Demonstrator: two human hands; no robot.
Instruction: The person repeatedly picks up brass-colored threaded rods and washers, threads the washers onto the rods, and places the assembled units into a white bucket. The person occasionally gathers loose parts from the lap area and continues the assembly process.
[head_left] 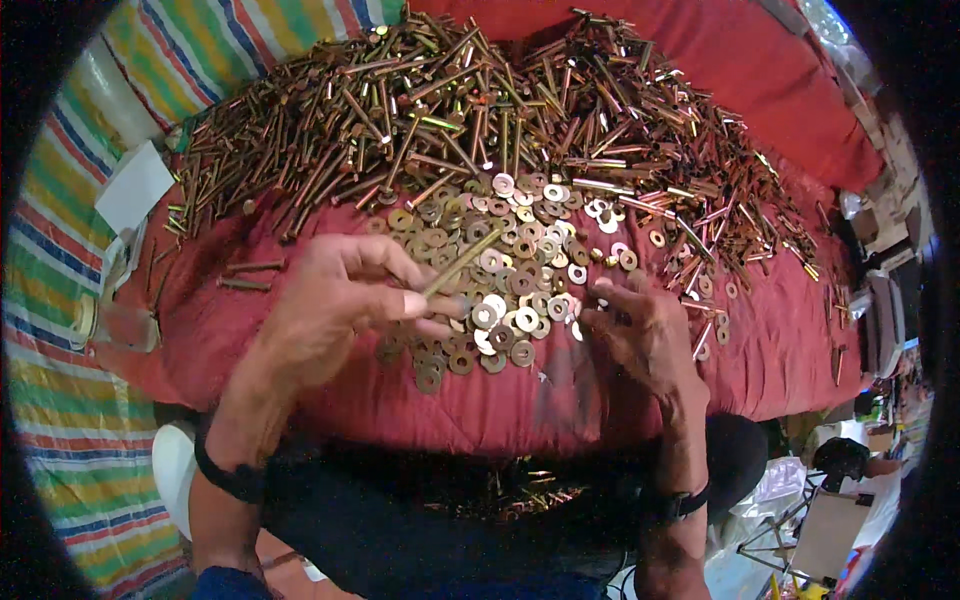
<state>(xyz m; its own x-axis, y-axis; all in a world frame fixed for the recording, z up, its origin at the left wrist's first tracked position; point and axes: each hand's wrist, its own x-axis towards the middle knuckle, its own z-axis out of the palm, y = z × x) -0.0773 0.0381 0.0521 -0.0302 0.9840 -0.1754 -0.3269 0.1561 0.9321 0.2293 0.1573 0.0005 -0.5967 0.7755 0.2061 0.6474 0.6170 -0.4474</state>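
One bolt (465,261) slants over the washers (521,283) — pinched between thumb and fingers of the left hand (335,300). The right hand (647,330) curls its fingers beside them; its grip, I cannot tell. Heaped bolts (440,100) edge the far side — red cloth (430,410) gives room nearer.

The left hand's (330,295) fingers blur, and its grip hides the near end of a gold-coloured bolt (467,260). Whether the right hand (645,330) holds anything is unclear. Overlapping washers (522,283) partly cover one another; the heaped bolts (420,110) bury many below. The lower edge cuts off both forearms (225,515).
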